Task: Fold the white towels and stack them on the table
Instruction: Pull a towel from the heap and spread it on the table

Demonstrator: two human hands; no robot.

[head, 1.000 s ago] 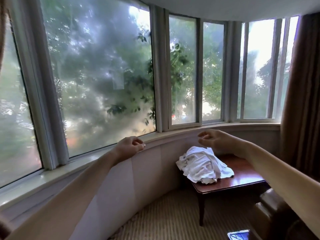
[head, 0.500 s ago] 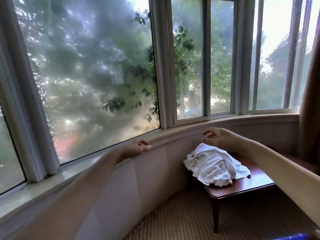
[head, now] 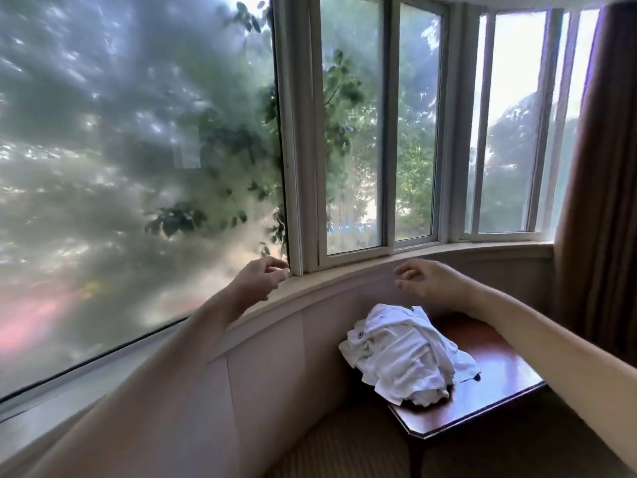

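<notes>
Both our hands hold nothing — left hand [head: 260, 279] and right hand [head: 427, 281] loosely curled, raised near the windowsill [head: 331, 279] — above crumpled white towels [head: 403, 357] heaped on the dark table [head: 496, 391].

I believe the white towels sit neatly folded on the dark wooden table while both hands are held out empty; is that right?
Not quite: the head view shows the white towels in a crumpled heap, not folded. The rest holds: they lie on the dark wooden table, and the left hand and right hand are empty.
</notes>
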